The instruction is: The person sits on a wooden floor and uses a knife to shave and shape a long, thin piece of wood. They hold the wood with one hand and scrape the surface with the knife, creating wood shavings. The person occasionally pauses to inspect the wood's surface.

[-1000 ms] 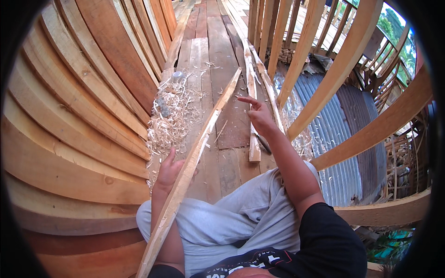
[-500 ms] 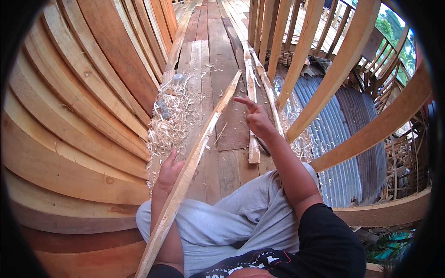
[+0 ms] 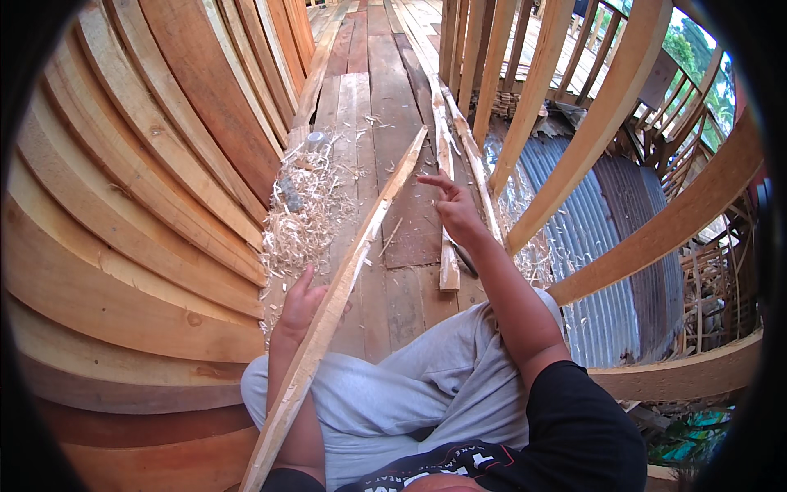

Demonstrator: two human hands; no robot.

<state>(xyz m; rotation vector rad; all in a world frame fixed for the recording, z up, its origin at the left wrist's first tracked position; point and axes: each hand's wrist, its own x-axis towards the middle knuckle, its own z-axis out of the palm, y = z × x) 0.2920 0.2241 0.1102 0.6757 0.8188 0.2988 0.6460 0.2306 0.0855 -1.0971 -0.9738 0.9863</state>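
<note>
A long, roughly shaved wooden pole [image 3: 348,275] slants from the lower left, over my left forearm, up to a tapered end at mid-view. My left hand [image 3: 300,307] supports it from beneath, thumb raised; most of the fingers are hidden behind the wood, and fingertips peek out on its right side. My right hand [image 3: 456,210] is raised to the right of the pole's tapered end. Its index finger stretches toward the wood, the other fingers are partly bent, and nothing shows in its grasp. A gap separates that finger from the pole.
Curly wood shavings [image 3: 303,225] pile up on the plank floor [image 3: 389,197], around a clear bottle-like object [image 3: 316,141]. Further long poles [image 3: 448,266] lie at right, with a dark object beside one. Boards [image 3: 123,271] line the left; upright slats [image 3: 602,123] stand above corrugated roofing [image 3: 586,271].
Almost nothing differs. My right hand has shifted very slightly to the right and down; the pole and my left hand look nearly the same.
</note>
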